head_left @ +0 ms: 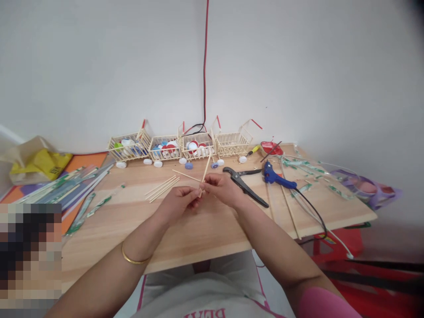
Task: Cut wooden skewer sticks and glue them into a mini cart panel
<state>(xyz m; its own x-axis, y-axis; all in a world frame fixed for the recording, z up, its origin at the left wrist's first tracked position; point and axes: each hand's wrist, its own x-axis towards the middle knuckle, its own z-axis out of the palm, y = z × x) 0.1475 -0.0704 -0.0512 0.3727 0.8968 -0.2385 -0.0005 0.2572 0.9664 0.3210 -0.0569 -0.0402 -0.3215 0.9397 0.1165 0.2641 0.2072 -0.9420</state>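
Above the middle of the wooden table, my left hand (183, 198) and my right hand (220, 187) meet with fingers pinched together. Between them they hold a thin wooden stick (207, 165) that points up and away. A second stick (186, 175) runs from the fingers toward the left; whether it is gripped or joined to the first I cannot tell. Several loose sticks (162, 188) lie just left of my hands. Right of my right hand rest black-handled cutters (245, 185) and a blue glue gun (276, 177) with a black cord.
Several small stick-built carts (232, 143) with bottle-cap wheels line the wall, three filled with coloured caps. Plastic wrappers (96, 205) and a yellow bag (41, 163) lie left. A red dish (271, 148), a yellow-handled knife (254, 150) and more wrappers (304, 167) are right. A red stool (341, 247) stands below.
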